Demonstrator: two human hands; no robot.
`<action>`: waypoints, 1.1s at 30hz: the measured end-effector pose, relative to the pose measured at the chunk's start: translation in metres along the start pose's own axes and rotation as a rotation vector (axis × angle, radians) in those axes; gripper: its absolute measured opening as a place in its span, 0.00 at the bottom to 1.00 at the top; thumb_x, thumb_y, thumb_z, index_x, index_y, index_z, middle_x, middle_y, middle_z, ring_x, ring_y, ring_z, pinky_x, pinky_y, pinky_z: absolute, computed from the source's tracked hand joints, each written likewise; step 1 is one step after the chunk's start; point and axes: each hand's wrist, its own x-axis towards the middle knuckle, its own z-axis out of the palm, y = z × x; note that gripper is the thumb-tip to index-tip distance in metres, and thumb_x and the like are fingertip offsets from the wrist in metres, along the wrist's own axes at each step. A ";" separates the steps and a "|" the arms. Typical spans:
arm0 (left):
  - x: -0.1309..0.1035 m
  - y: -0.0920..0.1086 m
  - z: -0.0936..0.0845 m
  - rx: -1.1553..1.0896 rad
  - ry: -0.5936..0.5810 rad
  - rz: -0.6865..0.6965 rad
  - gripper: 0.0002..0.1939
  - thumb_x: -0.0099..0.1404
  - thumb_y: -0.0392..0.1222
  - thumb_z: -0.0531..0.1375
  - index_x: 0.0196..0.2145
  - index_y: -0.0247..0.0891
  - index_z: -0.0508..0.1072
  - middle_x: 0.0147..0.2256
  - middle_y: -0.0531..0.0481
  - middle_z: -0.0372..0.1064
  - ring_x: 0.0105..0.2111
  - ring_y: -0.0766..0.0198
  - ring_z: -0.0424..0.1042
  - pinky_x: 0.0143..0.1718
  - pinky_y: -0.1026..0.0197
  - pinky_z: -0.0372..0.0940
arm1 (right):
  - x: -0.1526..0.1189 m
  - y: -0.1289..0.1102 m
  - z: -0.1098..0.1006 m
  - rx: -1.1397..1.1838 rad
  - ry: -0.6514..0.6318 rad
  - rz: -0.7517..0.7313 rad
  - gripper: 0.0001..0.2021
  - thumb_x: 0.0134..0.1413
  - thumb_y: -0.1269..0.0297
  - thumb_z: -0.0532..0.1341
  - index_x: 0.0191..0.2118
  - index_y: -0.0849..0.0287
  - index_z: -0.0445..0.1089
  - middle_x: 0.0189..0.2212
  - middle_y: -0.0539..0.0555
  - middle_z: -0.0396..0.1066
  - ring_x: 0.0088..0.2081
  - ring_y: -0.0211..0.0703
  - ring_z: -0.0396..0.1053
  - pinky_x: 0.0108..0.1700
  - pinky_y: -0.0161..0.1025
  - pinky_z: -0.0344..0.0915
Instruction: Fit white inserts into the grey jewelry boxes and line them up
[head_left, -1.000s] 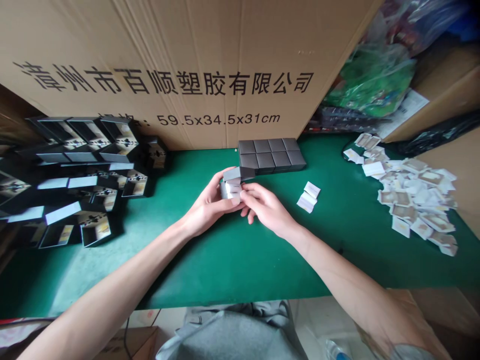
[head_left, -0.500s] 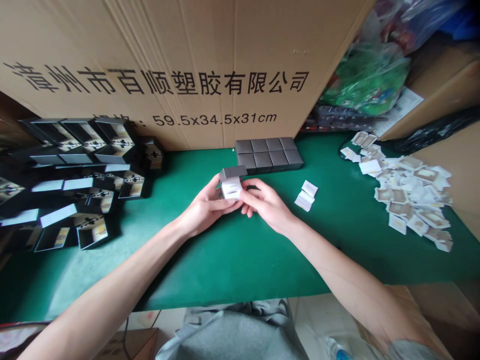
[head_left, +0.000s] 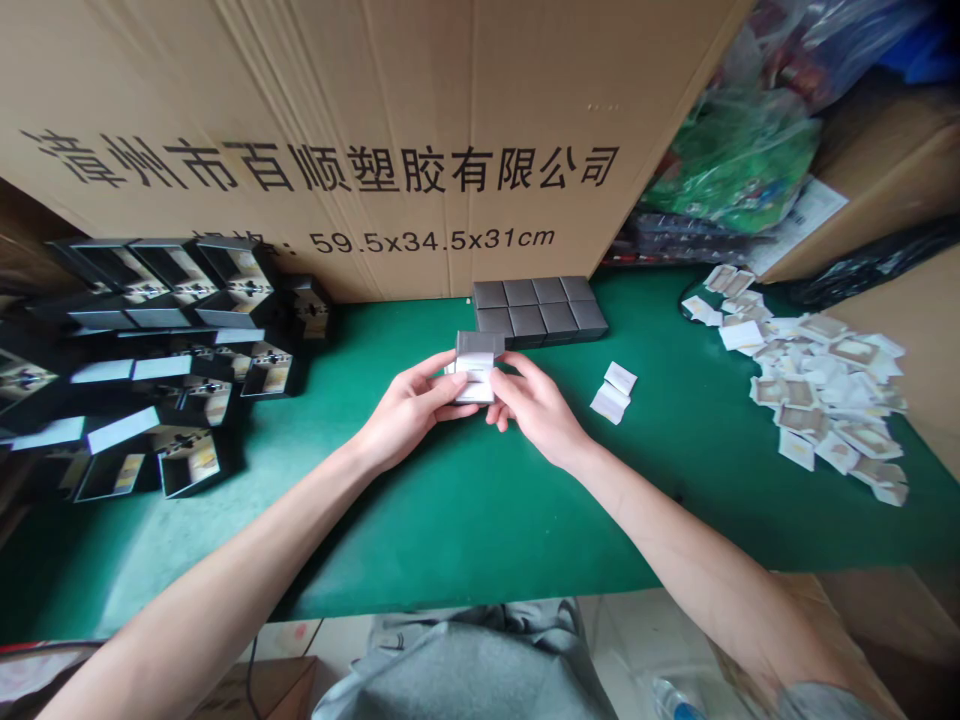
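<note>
Between my hands is a small dark jewelry box (head_left: 480, 344) with its lid raised and a white insert (head_left: 475, 378) in its opening. My left hand (head_left: 411, 408) grips the box from the left, thumb on the white insert. From the right, my right hand (head_left: 538, 405) holds the same box, its thumb and index finger at the edge and the other fingers curled below. Just behind stands a block of closed dark boxes (head_left: 541, 308) in two rows. Right of my right hand, a folded white insert (head_left: 615, 392) lies on the green table.
On the left, several open black boxes (head_left: 187, 460) are stacked on the green table (head_left: 450, 540). A heap of white inserts (head_left: 832, 380) covers the right side. A large cardboard carton (head_left: 360, 80) stands along the back, with plastic bags (head_left: 742, 160) at the back right.
The box has shifted slightly to the right and its open front now faces me more squarely. My left thumb has moved up onto the white insert.
</note>
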 end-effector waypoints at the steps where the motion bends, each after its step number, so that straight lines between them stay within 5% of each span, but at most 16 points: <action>1: 0.000 0.000 0.000 0.005 -0.010 -0.002 0.22 0.63 0.44 0.68 0.53 0.37 0.74 0.46 0.43 0.79 0.45 0.57 0.80 0.43 0.62 0.77 | 0.000 0.000 0.000 -0.009 -0.006 -0.005 0.24 0.58 0.46 0.65 0.53 0.56 0.66 0.27 0.47 0.71 0.26 0.35 0.69 0.25 0.33 0.64; 33: -0.004 0.003 0.001 0.149 0.007 -0.032 0.20 0.64 0.47 0.66 0.51 0.35 0.76 0.42 0.44 0.79 0.35 0.60 0.80 0.33 0.64 0.77 | -0.002 0.001 0.000 -0.110 -0.053 -0.066 0.18 0.59 0.50 0.64 0.45 0.58 0.67 0.27 0.48 0.72 0.24 0.35 0.70 0.21 0.32 0.63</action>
